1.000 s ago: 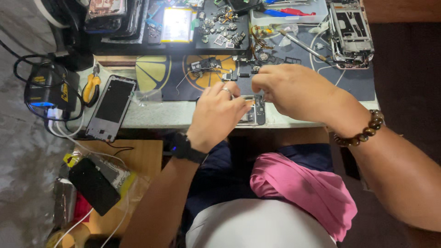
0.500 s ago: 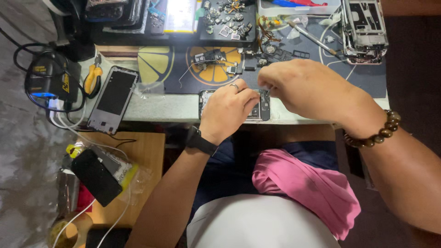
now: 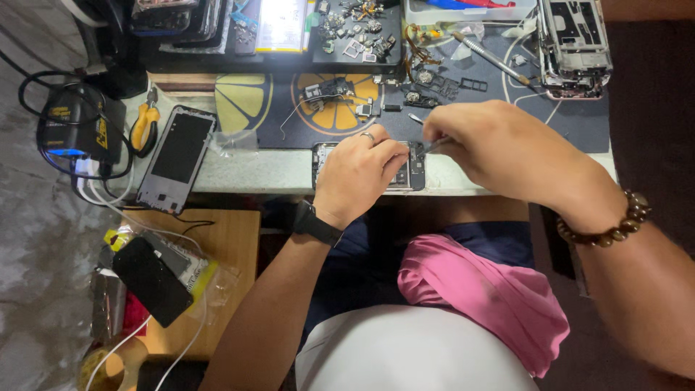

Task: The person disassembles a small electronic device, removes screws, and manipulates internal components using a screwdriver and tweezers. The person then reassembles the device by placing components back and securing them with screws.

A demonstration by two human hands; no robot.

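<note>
- Left hand [image 3: 360, 174] lies knuckles-up, fingers curled, pinning the opened phone [image 3: 413, 168] at the table [image 3: 275, 170] edge.
- Right hand [image 3: 499, 148] arches alongside, fingers pinched on a thin tool [image 3: 436, 144] touching the phone.

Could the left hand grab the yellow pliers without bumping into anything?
Probably yes. The left hand rests on the opened phone; the yellow-handled pliers lie farther left, with only a flat dark phone frame between them, which it could pass over.
</note>
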